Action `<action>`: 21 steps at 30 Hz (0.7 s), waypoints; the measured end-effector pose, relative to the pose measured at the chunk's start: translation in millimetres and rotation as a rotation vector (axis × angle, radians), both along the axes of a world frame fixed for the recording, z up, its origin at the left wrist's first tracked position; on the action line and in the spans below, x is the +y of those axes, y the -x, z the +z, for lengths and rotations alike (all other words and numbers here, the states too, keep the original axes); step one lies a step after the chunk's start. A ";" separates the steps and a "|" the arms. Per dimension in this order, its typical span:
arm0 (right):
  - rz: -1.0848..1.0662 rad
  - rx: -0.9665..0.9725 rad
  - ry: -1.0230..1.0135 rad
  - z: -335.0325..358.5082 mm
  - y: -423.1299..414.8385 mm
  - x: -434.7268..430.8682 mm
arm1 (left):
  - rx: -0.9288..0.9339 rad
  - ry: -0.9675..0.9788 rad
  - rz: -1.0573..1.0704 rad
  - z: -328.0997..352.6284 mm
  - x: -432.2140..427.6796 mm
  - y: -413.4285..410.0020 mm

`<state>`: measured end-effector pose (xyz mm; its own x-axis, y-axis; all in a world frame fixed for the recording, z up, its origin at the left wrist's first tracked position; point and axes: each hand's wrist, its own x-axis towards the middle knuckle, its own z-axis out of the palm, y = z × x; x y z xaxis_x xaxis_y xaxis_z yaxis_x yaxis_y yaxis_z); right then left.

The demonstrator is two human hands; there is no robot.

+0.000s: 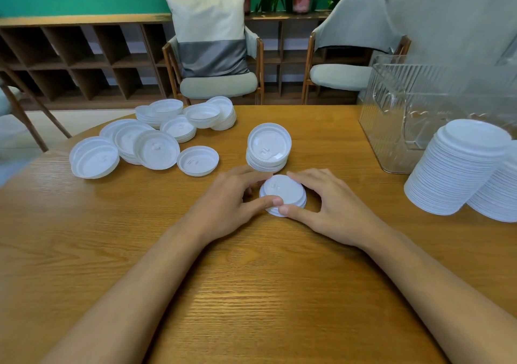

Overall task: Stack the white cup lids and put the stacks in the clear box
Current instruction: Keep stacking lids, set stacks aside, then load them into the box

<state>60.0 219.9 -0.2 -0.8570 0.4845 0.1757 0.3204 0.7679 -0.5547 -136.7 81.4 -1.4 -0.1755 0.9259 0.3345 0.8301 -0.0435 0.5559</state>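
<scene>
- Small stack of white ribbed plastic lids [283, 194], round, ctr frame, on wood-grain table [251, 279].
- L hand [229, 198] & R hand [333, 204] curl round it, thumbs pinching near rim.

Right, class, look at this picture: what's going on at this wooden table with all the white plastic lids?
A person is stacking lids. The left hand and right hand grip a small stack of white plastic cup lids on the wooden table. Another short stack sits just behind it. Loose lids lie scattered at the left. Two tall stacks stand at the right beside the clear plastic box, which appears to hold no lids yet.
</scene>
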 end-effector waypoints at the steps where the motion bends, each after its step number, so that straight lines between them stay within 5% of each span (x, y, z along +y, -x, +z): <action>1: 0.002 0.001 0.001 -0.4 -0.1 0.4 | -0.001 0.007 0.002 -0.1 0.1 0.1; 11: -0.005 -0.022 0.008 1.4 0.4 -0.7 | -0.066 0.063 0.053 0.2 0.0 4.4; 14: -0.014 -0.014 0.021 2.2 1.0 -2.6 | 0.038 0.018 0.073 -1.5 -2.5 4.6; 18: -0.027 0.000 0.018 -0.4 2.0 -3.9 | 0.223 -0.278 0.171 2.8 6.0 4.9; 21: -0.014 0.007 0.022 -1.2 3.7 -6.5 | 0.396 -0.259 0.154 0.1 18.0 8.0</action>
